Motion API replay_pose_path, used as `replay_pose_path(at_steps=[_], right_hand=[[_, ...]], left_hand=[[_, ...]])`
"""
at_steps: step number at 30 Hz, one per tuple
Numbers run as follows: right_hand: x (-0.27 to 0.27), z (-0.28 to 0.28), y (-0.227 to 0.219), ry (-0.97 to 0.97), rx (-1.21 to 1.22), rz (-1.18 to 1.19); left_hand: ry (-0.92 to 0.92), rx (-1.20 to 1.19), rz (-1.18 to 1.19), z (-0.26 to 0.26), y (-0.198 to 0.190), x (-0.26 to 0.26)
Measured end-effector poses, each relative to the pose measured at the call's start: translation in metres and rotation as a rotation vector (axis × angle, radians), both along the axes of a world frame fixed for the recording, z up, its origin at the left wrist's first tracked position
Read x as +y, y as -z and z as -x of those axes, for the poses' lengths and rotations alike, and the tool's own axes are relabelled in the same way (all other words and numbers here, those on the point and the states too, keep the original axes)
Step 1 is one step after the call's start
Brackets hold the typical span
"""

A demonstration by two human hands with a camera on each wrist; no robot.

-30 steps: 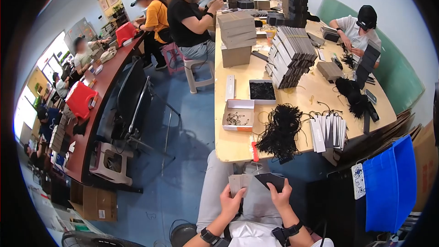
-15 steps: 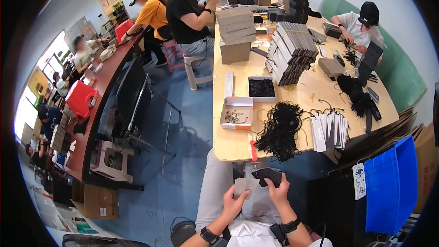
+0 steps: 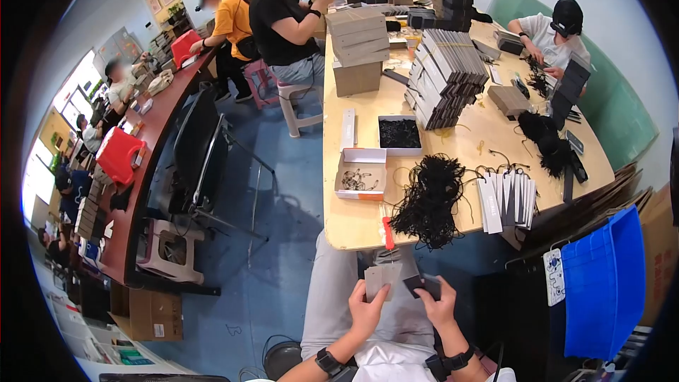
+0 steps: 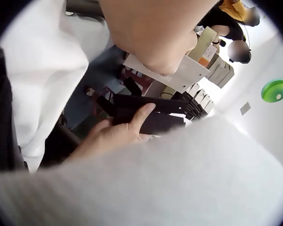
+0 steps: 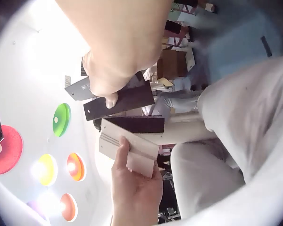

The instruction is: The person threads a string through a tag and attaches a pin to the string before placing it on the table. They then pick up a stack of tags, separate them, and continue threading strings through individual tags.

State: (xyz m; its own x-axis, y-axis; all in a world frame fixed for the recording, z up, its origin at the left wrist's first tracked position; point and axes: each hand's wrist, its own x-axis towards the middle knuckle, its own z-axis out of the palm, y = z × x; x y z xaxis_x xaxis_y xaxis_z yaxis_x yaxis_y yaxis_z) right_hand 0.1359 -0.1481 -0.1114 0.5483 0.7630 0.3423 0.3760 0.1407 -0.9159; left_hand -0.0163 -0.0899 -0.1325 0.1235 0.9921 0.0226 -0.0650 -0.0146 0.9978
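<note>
Over the lap, my left hand (image 3: 366,313) grips a small fanned bunch of pale grey hang tags (image 3: 380,281), with the thumb across their face. In the right wrist view these pale tags (image 5: 132,150) have small holes near one end. My right hand (image 3: 440,303) holds several black hang tags (image 3: 416,286), thumb on top. The black tags (image 5: 120,104) are spread, with a hole at one end of the front one. Both bunches are close side by side, the pale ones left of the black ones.
On the wooden table (image 3: 346,230) ahead are a heap of black cords (image 3: 430,201), strung white tags (image 3: 506,200), an open box of small pieces (image 3: 361,175) and tall stacks of tags (image 3: 442,81). A blue bin (image 3: 603,286) stands at the right. Other people sit around.
The two bunches came close together half a second ago and now stand slightly apart. The pale tags have turned more upright. The head view has shifted slightly.
</note>
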Motion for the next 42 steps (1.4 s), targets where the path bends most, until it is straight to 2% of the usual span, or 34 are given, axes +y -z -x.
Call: replay_pose_path(at_steps=[2,4,7,11,13,15,16,18,21,25,28,31,33,35,42], right_hand=[[-0.002,0.004,0.002,-0.085,-0.129,0.077],[0.007,0.01,0.006,-0.073,-0.118,0.068],[0.02,0.014,0.006,-0.047,-0.098,0.051],[0.034,0.014,0.005,-0.025,-0.147,0.067],[0.04,0.013,0.006,-0.011,-0.157,0.112],[0.047,0.015,0.013,-0.007,0.005,0.088],[0.048,0.016,0.017,-0.008,0.006,0.091],[0.046,0.015,0.021,0.089,0.133,0.118],[0.041,0.01,0.013,0.137,0.251,0.079],[0.028,-0.007,0.022,0.191,0.139,0.157],[0.018,-0.013,0.017,0.188,0.014,0.024],[-0.003,-0.007,0.008,0.014,0.132,0.104],[-0.013,-0.002,0.006,-0.002,0.128,0.131],[-0.017,0.002,0.014,-0.034,0.108,0.13],[-0.008,0.01,0.01,-0.053,0.118,0.188]], left_hand=[[0.017,-0.012,0.044,-0.001,-0.001,0.001],[-0.034,-0.109,0.202,-0.002,-0.002,0.002],[-0.098,-0.101,0.171,0.002,-0.009,0.004],[-0.105,-0.077,0.09,0.019,0.01,0.004],[0.002,-0.044,0.036,0.024,0.008,0.003],[0.043,-0.027,0.047,0.021,0.006,0.0],[0.09,-0.012,0.058,0.018,0.004,-0.002],[0.104,0.016,0.073,0.012,0.001,0.0],[0.134,0.057,0.079,0.004,0.0,0.001],[0.116,-0.003,0.121,0.0,-0.002,0.0],[0.073,-0.054,0.121,-0.001,0.005,0.0],[0.051,-0.07,0.108,0.001,0.004,0.003],[0.06,-0.065,0.118,0.003,-0.001,0.003],[0.092,0.047,0.078,0.003,-0.007,0.003],[0.045,-0.012,0.155,0.003,-0.014,-0.003]])
